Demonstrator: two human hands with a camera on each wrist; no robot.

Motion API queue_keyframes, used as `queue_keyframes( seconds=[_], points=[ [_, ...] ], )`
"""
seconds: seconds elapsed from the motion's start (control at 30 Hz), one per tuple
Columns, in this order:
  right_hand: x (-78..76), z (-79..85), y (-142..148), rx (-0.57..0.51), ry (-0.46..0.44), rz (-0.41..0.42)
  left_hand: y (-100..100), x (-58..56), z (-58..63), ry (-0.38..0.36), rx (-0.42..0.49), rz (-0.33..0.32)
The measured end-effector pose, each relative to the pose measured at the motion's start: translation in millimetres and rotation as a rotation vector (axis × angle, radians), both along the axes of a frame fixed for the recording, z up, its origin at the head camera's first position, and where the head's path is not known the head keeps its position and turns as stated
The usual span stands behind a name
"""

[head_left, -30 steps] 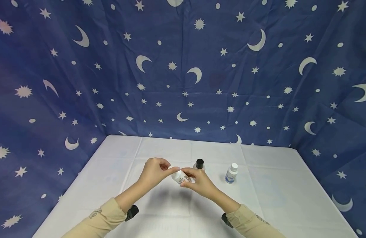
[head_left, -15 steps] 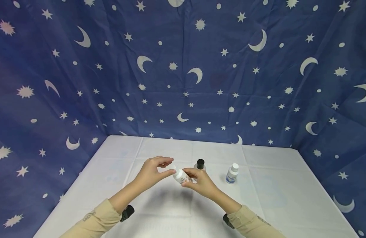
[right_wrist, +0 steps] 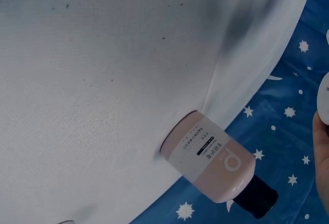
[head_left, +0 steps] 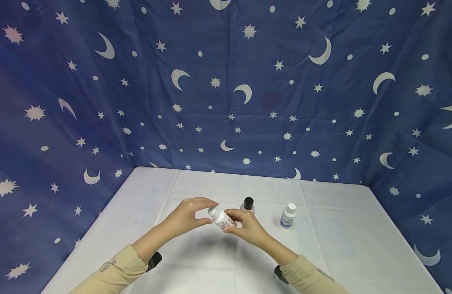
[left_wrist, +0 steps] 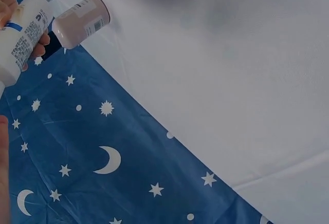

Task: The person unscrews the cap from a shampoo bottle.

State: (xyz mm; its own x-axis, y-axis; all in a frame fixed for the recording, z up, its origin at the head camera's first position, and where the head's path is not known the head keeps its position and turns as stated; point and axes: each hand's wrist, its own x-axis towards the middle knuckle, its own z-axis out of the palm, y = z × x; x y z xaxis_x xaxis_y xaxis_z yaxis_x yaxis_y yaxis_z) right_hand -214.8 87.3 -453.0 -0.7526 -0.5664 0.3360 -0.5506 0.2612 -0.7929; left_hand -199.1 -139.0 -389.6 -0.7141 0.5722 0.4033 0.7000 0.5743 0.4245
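Note:
My right hand [head_left: 248, 226] grips a small white bottle [head_left: 222, 219] with printed lettering, tilted so that its white cap [head_left: 213, 212] points up and left. Above the table, my left hand [head_left: 185, 216] is spread near that cap, thumb below and fingers above, a gap showing round it. In the left wrist view the white bottle [left_wrist: 25, 34] lies across the right hand's fingers, and the left thumb [left_wrist: 3, 167] is apart from it. At the right wrist view's edge, only a sliver of bottle [right_wrist: 324, 98] and fingers [right_wrist: 321, 157] shows.
Behind the right hand stands a pale pink bottle [right_wrist: 216, 162] with a black cap [head_left: 249, 203]. Farther right is another white bottle [head_left: 286, 217] with a blue label. A white cloth covers the table [head_left: 340, 237]; a blue moon-and-star curtain [head_left: 266, 94] surrounds it.
My left hand lets go of the cap end and draws back to the left, then comes close round it again with fingers spread. The right hand keeps holding the bottle nearly still.

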Motion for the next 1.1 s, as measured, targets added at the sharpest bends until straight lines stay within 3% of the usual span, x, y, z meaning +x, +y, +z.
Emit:
queue_keyframes(
  seconds=[0.13, 0.27, 0.6, 0.77, 0.93, 1.1],
  points=[
    [2.3, 0.4, 0.1, 0.013, -0.02, -0.002, -1.0, -1.5, -1.1, 0.05, -0.01, -0.033],
    [3.6, 0.1, 0.2, 0.023, -0.017, -0.005, -2.4, -3.9, -2.5, 0.043, 0.022, -0.028],
    [5.4, 4.1, -1.4, 0.042, -0.022, -0.016, 1.8, -4.6, -2.7, -0.016, 0.092, 0.137],
    [2.7, 3.1, -3.1, 0.057, -0.005, -0.01, 1.9, -4.9, -1.1, -0.063, 0.103, 0.186],
    [3.1, 4.8, -3.2, 0.066, -0.002, -0.021, -0.2, -6.2, -1.6, -0.105, 0.118, 0.155],
    [4.5, 5.9, -2.8, 0.065, -0.006, -0.025, -5.1, -6.5, -2.8, -0.076, 0.132, 0.092]
  ],
)
